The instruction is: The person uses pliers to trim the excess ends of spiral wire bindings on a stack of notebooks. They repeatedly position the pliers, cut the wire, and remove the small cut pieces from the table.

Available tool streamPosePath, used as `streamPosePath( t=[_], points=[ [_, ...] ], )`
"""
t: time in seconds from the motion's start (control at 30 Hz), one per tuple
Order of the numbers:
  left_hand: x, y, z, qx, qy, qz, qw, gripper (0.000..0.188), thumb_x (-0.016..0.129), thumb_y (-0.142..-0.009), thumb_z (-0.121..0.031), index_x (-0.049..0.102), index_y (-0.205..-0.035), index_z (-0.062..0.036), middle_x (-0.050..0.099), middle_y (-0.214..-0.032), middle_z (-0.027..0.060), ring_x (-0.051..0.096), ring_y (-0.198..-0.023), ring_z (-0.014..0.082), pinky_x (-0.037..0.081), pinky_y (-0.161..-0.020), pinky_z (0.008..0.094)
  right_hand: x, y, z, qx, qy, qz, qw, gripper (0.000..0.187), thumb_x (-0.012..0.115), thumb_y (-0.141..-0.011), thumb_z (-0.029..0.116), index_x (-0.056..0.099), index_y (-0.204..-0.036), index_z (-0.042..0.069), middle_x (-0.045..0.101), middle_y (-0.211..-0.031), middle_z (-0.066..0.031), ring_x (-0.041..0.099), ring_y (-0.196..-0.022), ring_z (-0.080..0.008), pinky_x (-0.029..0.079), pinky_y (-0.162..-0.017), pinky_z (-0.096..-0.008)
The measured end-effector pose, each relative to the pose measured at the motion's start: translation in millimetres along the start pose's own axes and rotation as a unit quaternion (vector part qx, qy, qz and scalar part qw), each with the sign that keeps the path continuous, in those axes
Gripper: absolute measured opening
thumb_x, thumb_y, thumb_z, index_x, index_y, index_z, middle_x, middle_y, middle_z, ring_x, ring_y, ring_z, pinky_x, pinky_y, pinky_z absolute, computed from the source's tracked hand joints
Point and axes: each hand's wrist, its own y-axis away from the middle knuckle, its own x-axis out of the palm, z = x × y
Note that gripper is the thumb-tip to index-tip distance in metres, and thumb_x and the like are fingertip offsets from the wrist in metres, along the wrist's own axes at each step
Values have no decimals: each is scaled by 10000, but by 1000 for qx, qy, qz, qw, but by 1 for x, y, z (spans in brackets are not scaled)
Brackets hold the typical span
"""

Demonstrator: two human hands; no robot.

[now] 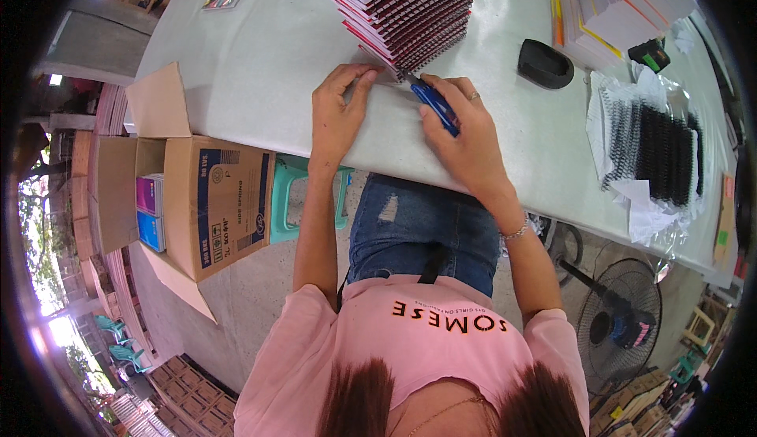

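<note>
A tall stack of spiral-bound notebooks [394, 11] with red edges and dark wire coils stands at the table's middle. My left hand [339, 106] is closed at the stack's near corner, thumb and forefinger pinching the edge of a notebook. In my right hand [465, 126] is a pair of blue-handled pliers [436, 106], its metal tip at the coil end of the lowest notebooks. The jaws are too small to tell apart. To the right of the stack lies a black, rounded tray-like piece [546, 64].
Black binding coils [650, 149] lie on white paper and plastic at the table's right. Behind them stand stacked paper blocks [623, 11]. An open cardboard box [213, 200] holding books sits left, by a green stool [288, 200]. A black fan [619, 319] stands at lower right.
</note>
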Motion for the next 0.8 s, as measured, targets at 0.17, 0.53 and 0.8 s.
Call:
streamPosePath(
  t=[0.17,0.53,0.8],
  points=[
    [-1,0,-1,5,-3,-3,1000,160,650,-974,-97,731,-1034,27,727,-998,150,692,-890,254,520,-829,333,-34,-24,10,250,-258,205,910,332,614,-971,224,668,-1198,-13,636,-957,-197,613,-877,-336,490,-825,-360],
    [-1,1,2,-2,-3,-4,1000,168,660,-969,-106,722,-1021,42,722,-989,152,681,-887,239,511,-850,316,-5,13,-9,-72,218,-55,972,501,696,-891,237,583,-1363,113,543,-1239,-134,515,-1129,-290,334,-1032,-454],
    [-2,1,4,4,-6,8,1000,193,646,-992,-125,724,-1060,38,738,-1002,127,672,-909,179,505,-856,295,0,6,-12,-110,237,-66,963,496,701,-888,238,588,-1357,125,544,-1250,-122,516,-1129,-279,337,-1035,-443]
  ],
)
